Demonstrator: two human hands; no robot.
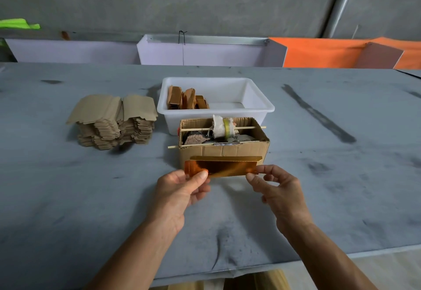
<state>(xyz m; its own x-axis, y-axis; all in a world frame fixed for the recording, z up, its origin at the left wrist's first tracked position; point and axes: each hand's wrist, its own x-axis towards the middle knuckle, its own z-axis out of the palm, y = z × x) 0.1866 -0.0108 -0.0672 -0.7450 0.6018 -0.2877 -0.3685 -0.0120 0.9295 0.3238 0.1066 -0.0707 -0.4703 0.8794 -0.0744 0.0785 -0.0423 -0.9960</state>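
A flat, shiny gold-orange card blank is held level above the grey table, just in front of a small cardboard box. My left hand pinches its left end between thumb and fingers. My right hand pinches its right end with thumb and forefinger. A narrow flap along the blank's far edge stands folded up.
A stack of flat brown card blanks lies at the left. Behind the cardboard box, which holds a cloth roller on sticks, a white plastic tub contains several folded brown pieces. White and orange panels line the far edge.
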